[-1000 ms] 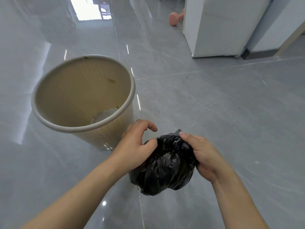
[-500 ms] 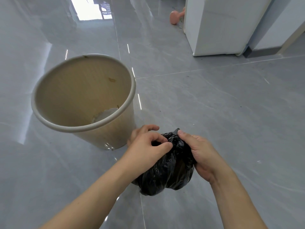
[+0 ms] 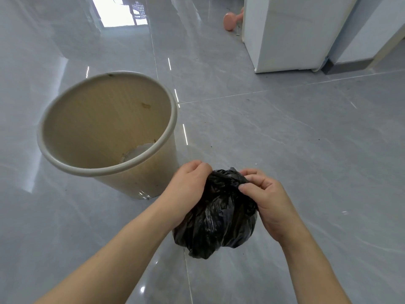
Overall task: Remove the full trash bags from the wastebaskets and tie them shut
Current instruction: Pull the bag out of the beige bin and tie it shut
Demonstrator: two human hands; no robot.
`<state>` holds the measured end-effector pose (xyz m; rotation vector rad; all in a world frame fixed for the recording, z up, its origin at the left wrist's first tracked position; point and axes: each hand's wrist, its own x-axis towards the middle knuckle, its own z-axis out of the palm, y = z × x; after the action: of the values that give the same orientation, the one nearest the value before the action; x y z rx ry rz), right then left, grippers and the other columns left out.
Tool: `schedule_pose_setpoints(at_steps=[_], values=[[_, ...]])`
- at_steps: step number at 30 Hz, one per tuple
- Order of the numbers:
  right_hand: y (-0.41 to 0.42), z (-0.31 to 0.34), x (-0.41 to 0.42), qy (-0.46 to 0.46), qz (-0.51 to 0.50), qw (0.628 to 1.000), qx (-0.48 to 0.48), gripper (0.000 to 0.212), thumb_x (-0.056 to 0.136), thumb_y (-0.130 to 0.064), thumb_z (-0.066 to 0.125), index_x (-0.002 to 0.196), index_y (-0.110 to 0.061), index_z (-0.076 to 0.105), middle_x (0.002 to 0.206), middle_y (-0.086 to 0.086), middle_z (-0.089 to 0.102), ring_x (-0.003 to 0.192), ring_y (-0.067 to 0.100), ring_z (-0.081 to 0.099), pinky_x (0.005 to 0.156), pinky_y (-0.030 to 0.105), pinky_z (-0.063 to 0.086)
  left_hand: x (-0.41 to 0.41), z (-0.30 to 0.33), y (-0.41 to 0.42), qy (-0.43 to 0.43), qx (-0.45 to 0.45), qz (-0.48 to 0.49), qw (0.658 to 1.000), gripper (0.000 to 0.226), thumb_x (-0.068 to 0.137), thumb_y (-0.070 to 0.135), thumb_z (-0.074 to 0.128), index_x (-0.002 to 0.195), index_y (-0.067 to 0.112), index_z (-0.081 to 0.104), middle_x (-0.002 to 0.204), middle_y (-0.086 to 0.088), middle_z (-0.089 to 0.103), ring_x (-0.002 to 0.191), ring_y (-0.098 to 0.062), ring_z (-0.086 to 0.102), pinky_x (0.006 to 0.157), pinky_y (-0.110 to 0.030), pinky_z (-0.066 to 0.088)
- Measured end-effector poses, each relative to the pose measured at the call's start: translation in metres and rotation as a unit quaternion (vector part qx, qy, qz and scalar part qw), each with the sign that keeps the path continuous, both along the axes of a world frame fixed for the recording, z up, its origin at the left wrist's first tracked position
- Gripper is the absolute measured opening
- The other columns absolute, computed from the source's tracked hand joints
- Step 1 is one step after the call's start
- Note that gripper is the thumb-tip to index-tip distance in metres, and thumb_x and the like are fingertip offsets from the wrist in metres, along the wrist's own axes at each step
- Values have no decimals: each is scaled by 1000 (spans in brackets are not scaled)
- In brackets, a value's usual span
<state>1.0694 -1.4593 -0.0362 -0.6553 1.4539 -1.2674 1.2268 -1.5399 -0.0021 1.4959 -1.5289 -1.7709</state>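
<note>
A small, bulging black trash bag (image 3: 215,224) hangs above the grey floor at the lower middle. My left hand (image 3: 187,190) is closed on the bag's gathered top from the left. On the right side of that top, my right hand (image 3: 266,201) pinches the plastic between thumb and fingers. The beige round wastebasket (image 3: 151,185) stands on the floor to the left of the bag, with no liner in it and its pale bottom visible inside.
Glossy grey floor tiles (image 3: 306,150) spread all around. A white cabinet (image 3: 291,34) stands at the back right, with a pink rounded object (image 3: 230,20) on the floor beside it. A bright window reflection (image 3: 119,12) lies at the top.
My left hand has slid up onto the bag's top and closed there. My right hand has turned and now pinches the plastic at the top right. The bag has stayed in place.
</note>
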Motion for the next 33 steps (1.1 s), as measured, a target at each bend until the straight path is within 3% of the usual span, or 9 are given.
schedule_pose_setpoints(at_steps=[7, 13, 18, 23, 25, 26, 28, 30, 33], values=[[2, -2, -1, -87, 3, 996, -16, 17, 74, -9, 59, 83, -7, 73, 80, 20, 69, 72, 30, 62, 62, 30, 54, -1, -9, -4, -66, -86, -20, 994, 30, 94, 42, 51, 74, 19, 53, 64, 6, 49, 63, -11, 48, 64, -31, 43], [1, 0, -5, -125, -17, 990, 57, 27, 86, 7, 50, 108, -9, 53, 67, 10, 69, 52, 13, 59, 44, 18, 46, -3, -14, -6, -63, -90, -26, 994, 30, 93, 40, 53, 78, 14, 55, 63, 5, 48, 60, -14, 45, 63, -35, 41], [2, 7, -6, -117, 53, 989, 79, 25, 85, 5, 46, 70, -7, 62, 55, 3, 57, 40, 6, 51, 39, 14, 39, -3, -17, -9, -78, -101, -27, 991, 30, 92, 43, 51, 79, 16, 56, 65, 4, 53, 59, -12, 47, 62, -35, 43], [2, 6, -6, -177, 86, 974, 112, 8, 74, -13, 53, 67, -13, 58, 60, -2, 52, 47, 8, 45, 44, 19, 37, -4, -17, -8, -82, -133, -30, 987, 19, 94, 37, 54, 81, 22, 55, 63, 7, 55, 52, -8, 45, 55, -30, 41], [2, 2, -7, -200, 71, 969, 126, 15, 82, -13, 48, 73, -11, 60, 65, 0, 54, 50, 9, 46, 46, 19, 38, 0, -12, -3, -26, -155, -34, 987, 7, 91, 22, 57, 89, 28, 55, 75, 8, 56, 61, -8, 47, 60, -27, 44], [2, 1, -8, -205, 59, 968, 133, 15, 85, -14, 47, 78, -10, 60, 68, 1, 54, 51, 9, 45, 46, 19, 38, 5, -11, 0, 10, -171, -50, 984, 19, 87, 14, 57, 94, 31, 54, 84, 9, 55, 68, -7, 48, 64, -22, 45], [1, -1, -9, -207, 37, 968, 139, 13, 86, -16, 47, 86, -8, 58, 71, 3, 53, 50, 9, 44, 45, 19, 39, 18, -8, 6, 23, -234, -126, 964, 36, 76, 11, 56, 103, 34, 52, 101, 11, 50, 89, -4, 49, 77, -13, 42], [1, -3, -10, -206, 26, 968, 139, 14, 86, -18, 48, 90, -8, 56, 71, 3, 51, 49, 8, 44, 44, 19, 39, 24, -9, 10, -41, -338, -196, 920, 39, 73, 17, 60, 108, 33, 53, 112, 10, 44, 108, -10, 46, 93, -19, 37], [-1, 0, -8, -190, 23, 971, 141, 13, 86, -18, 48, 84, -9, 57, 66, 2, 50, 47, 8, 45, 42, 19, 39, 18, -12, 12, -139, -451, -202, 858, 27, 79, 18, 66, 106, 23, 63, 110, 7, 47, 102, -17, 47, 92, -34, 39]])
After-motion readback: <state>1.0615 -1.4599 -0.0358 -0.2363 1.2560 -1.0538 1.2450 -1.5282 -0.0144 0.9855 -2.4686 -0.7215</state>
